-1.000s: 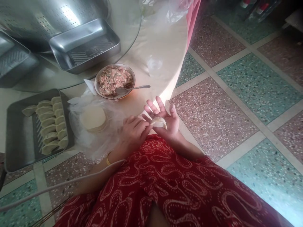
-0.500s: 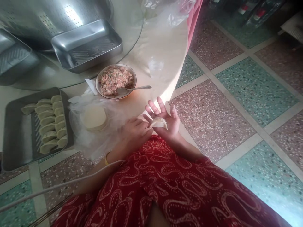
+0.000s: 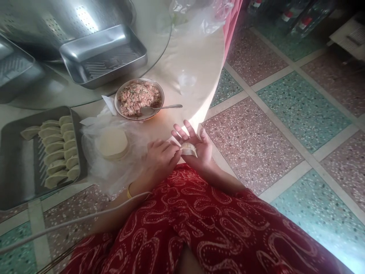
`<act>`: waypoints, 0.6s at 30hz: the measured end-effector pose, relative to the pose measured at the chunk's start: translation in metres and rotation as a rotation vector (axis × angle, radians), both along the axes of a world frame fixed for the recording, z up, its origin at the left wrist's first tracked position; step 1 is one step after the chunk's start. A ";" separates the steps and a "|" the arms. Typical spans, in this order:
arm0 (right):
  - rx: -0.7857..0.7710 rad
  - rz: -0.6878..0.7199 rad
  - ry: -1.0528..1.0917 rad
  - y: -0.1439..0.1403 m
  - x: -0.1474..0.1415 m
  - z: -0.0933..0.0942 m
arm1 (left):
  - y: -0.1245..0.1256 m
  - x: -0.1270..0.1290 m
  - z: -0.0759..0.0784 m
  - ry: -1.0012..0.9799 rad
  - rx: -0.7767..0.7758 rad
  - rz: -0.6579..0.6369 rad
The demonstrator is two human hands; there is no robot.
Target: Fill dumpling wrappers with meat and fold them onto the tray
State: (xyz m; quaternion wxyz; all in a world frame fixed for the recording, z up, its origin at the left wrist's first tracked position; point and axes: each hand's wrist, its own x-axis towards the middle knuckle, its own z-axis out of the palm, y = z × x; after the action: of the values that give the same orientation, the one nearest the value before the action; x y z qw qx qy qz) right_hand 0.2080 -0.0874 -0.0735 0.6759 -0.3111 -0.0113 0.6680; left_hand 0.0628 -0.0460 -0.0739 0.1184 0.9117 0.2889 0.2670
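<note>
A cream-clothed table with a curved edge carries nearly everything; at its far left, a clear glass disc bears a rectangular stainless-steel tray, seemingly parked out of the way. At the table's near left edge lies a deep grey metal tray, where pale crescent-shaped dough dumplings line the right side in 2 close columns, with 1 more at the far end, probably to save room. Just right of it, a crumpled translucent plastic bag lies at the near edge, perhaps keeping dough off the cloth. Beyond that, a round dark-rimmed bowl of pink, green-flecked mince sits within easy reach. The bare left hand and bare right hand meet around the near edge: the right is palm up, fingers spread and unclenched, as a rest; the left curls in, thumb and forefinger apparently pinching. A silver metal spoon leans over the bowl's right rim, handle outward, presumably for grabbing. Flat round pale wrappers are stacked on the bag. Smallest, a white half-moon dough dumpling lies in the right palm, its left tip between the left fingertips, likely steadied for its seam.
</note>
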 end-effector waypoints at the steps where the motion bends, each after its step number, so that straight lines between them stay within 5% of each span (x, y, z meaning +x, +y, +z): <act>1: 0.001 0.005 -0.010 0.000 0.000 0.000 | 0.001 -0.002 0.001 -0.004 0.006 0.000; 18: -0.056 0.042 -0.015 0.006 -0.013 0.008 | 0.002 -0.011 0.009 0.009 0.101 0.027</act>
State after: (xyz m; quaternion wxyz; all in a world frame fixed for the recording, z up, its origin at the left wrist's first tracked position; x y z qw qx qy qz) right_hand 0.1953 -0.0809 -0.0658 0.6527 -0.3346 -0.0039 0.6797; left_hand 0.0523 -0.0439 -0.0648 0.0676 0.9137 0.2879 0.2788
